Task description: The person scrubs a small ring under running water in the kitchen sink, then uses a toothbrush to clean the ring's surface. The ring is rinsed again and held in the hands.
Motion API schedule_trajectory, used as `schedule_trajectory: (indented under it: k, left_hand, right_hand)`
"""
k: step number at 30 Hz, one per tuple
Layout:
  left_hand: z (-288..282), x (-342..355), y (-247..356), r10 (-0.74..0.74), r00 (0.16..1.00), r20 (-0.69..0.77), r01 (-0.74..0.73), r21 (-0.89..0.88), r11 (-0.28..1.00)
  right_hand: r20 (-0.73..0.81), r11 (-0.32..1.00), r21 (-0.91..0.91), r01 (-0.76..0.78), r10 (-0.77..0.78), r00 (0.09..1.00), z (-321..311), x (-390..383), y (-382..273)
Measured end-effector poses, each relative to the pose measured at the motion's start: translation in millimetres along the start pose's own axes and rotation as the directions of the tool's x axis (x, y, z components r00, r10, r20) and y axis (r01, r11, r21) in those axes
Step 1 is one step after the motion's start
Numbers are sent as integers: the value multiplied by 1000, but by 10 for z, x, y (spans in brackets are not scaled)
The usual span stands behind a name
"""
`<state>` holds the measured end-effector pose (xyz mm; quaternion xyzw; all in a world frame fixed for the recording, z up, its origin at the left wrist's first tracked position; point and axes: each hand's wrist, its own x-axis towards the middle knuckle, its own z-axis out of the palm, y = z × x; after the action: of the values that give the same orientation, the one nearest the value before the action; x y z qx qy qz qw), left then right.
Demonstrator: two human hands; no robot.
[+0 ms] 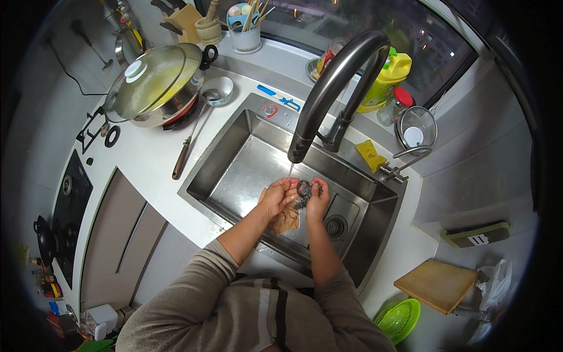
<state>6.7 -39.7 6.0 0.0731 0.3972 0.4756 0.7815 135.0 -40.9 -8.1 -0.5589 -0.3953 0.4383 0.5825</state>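
Both of my hands are over the sink (234, 176), under a thin stream of water from the dark tap (331, 76). My left hand (278, 198) is cupped around a small dark round piece (303, 188), its fingers wet. A dark, wiry steel wool scrubber (301, 203) is pressed against that piece, and my right hand (317, 202) closes on it from the other side. Fingers partly hide both items. Below my left hand lies a tan, dark-streaked thing (286, 220) whose kind I cannot make out.
A lidded steel pot (155, 88), a ladle (190, 141) and a black ring (112, 136) sit on the left counter. Behind the sink are a blue peeler (278, 97), a yellow sponge (370, 155) and a yellow bottle (390, 79). A wooden board (437, 286) and green basket (399, 321) stand right.
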Motion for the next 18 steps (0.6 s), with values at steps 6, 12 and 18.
schedule_trajectory:
  k: [6, 12, 18]
  left_hand:
    - [-107, 94, -139, 8, 990, -142, 18, 180, 983]
    - [-333, 216, -13, 8, 960, -280, -4, 13, 1000]
    - [-425, 253, -24, -51, 999, 17, 53, -224, 973]
  right_hand:
    - [123, 999, -38, -31, 36, 992, 37, -81, 66]
    - [94, 973, 218, -73, 54, 994, -78, -2, 30]
    - [271, 824, -564, -61, 254, 929, -290, -71, 461]
